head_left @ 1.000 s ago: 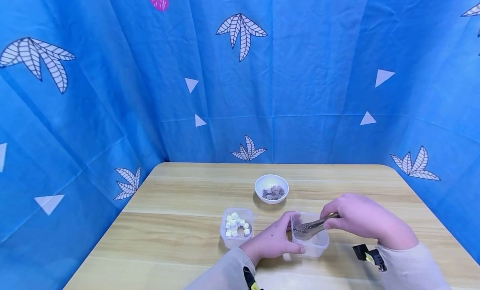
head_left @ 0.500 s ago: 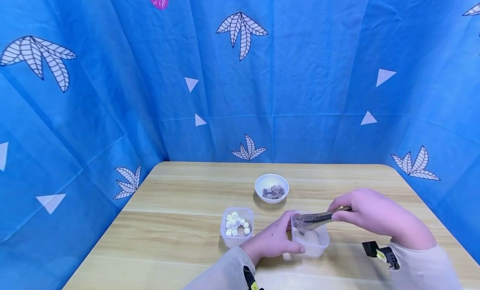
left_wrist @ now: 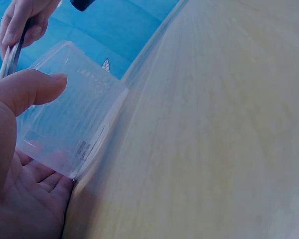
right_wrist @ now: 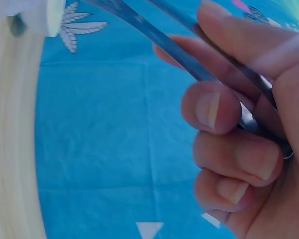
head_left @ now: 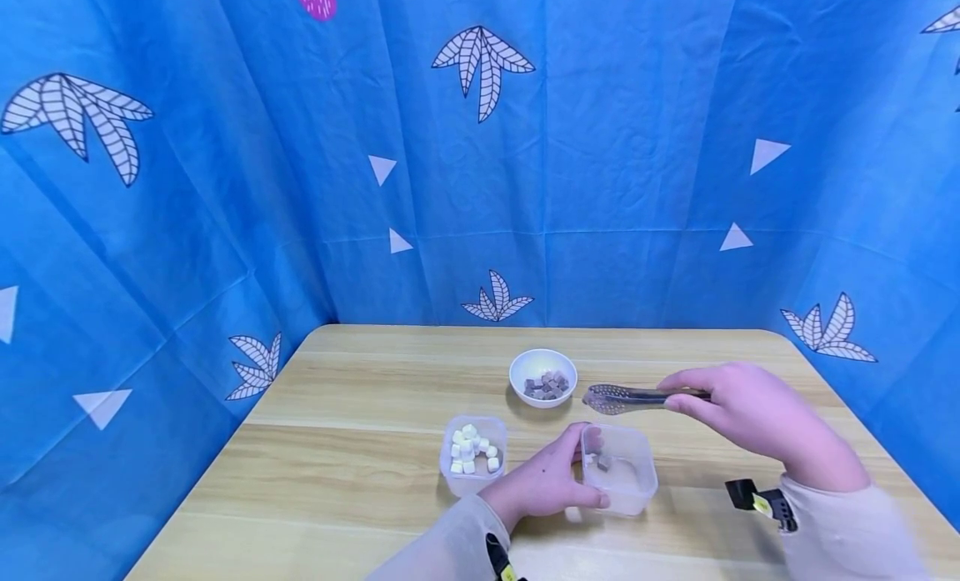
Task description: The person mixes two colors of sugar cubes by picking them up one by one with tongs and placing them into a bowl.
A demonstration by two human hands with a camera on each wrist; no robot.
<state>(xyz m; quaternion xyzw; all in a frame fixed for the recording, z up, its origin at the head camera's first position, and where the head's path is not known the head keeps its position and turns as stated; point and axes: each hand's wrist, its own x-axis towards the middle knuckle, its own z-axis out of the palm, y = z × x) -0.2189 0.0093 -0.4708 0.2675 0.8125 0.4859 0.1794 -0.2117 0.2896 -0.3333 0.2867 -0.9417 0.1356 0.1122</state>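
My right hand [head_left: 738,410] grips metal tongs [head_left: 633,398], its fingers curled round the handles in the right wrist view. The perforated heads of the tongs are above the far rim of a clear plastic container [head_left: 637,493], just right of the white bowl [head_left: 525,368]. A small greyish cube [head_left: 603,463] lies inside that container at its left. My left hand [head_left: 543,481] holds the container's left side, thumb at the near side and fingers behind. In the left wrist view the thumb [left_wrist: 37,89] lies over the container wall [left_wrist: 84,99].
Several greyish-brown cubes [head_left: 547,387] lie in the white bowl, farther back. Left of my left hand stands a second clear container [head_left: 474,486] with several white cubes [head_left: 467,448]. All stand on a wooden table [head_left: 337,448], with a blue patterned curtain [head_left: 637,147] behind it.
The tongs have come up out of the container, rising with my right hand, which also shifted right. A greyish cube now shows inside the container. The left hand has stayed put.
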